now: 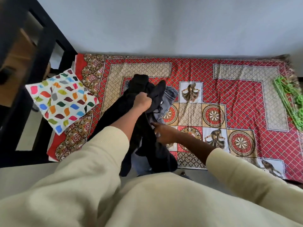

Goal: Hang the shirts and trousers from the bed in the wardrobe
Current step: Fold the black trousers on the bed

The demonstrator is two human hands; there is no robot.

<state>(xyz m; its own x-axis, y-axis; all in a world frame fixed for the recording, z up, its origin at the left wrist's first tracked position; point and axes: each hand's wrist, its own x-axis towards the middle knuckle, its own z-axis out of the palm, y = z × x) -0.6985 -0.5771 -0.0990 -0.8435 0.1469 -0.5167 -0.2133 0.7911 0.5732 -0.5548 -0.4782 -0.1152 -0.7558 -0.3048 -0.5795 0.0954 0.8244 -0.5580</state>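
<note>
Left hand [142,101] fisted on black garment [144,136], lifted over bed [229,99]. Right hand [162,132] fingers loosely extended, touching its lower part, grip unclear. Grey jeans [169,97] beneath. Green hangers [290,102] far right.

Black garment [139,89]; grey jeans [170,95]; red patterned bedsheet [229,95]; green hangers [288,99].

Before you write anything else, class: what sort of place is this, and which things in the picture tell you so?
Most likely a bedroom in a home. A bed with a patterned red cover stands against a plain wall, a leaf-print pillow lies at one end, and green hangers lie at the other.
</note>
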